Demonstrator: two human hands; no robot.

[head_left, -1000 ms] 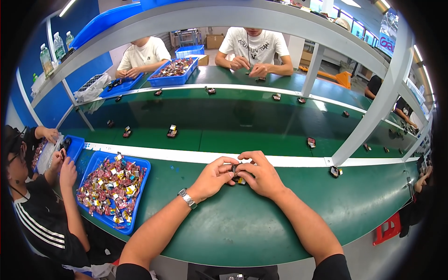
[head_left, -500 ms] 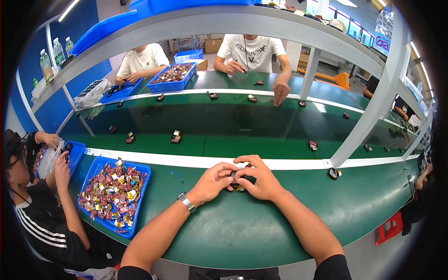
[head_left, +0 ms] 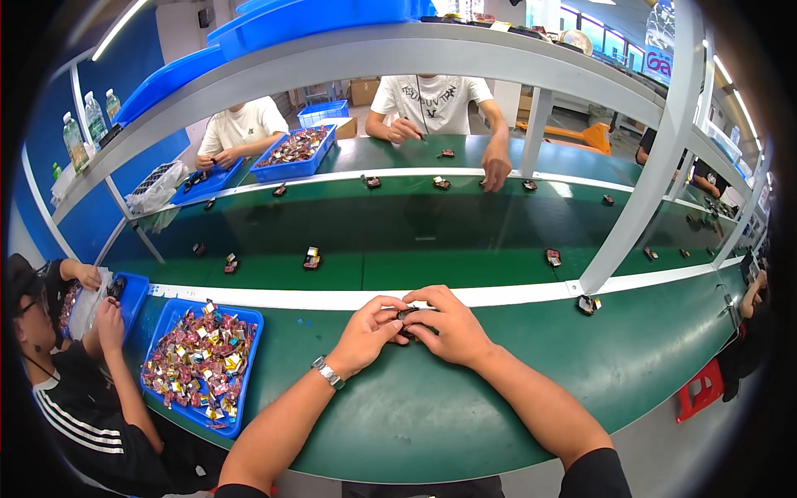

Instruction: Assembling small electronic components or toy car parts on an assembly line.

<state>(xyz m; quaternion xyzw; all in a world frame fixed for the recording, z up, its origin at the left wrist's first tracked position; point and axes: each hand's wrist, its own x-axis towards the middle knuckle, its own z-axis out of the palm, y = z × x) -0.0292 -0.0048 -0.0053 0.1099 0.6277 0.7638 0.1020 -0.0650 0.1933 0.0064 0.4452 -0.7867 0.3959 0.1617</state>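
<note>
Over the green bench [head_left: 374, 415], close to the white rail in front of me, both my hands are closed together around a small dark electronic assembly [head_left: 407, 314]. My left hand [head_left: 365, 334] pinches it from the left with thumb and fingers. From the other side, my right hand [head_left: 452, 327] grips it, fingers curled over the top. Most of the assembly is hidden by my fingers; a dark rounded edge shows between them. To the left of my left arm stands a blue tray [head_left: 256, 353] heaped with small red circuit boards with white and yellow parts [head_left: 199, 361].
Beyond the white rail [head_left: 498, 297], a green conveyor belt [head_left: 432, 224] carries several small assemblies. One assembly [head_left: 589, 305] lies by the post [head_left: 631, 174] at right. An overhead shelf [head_left: 415, 41] spans the view. A co-worker [head_left: 91, 398] sits at left; others sit opposite.
My fingers have shifted around the assembly, and the light-coloured part beneath it no longer shows. The whole view has moved slightly. The co-worker opposite has moved a hand toward the belt.
</note>
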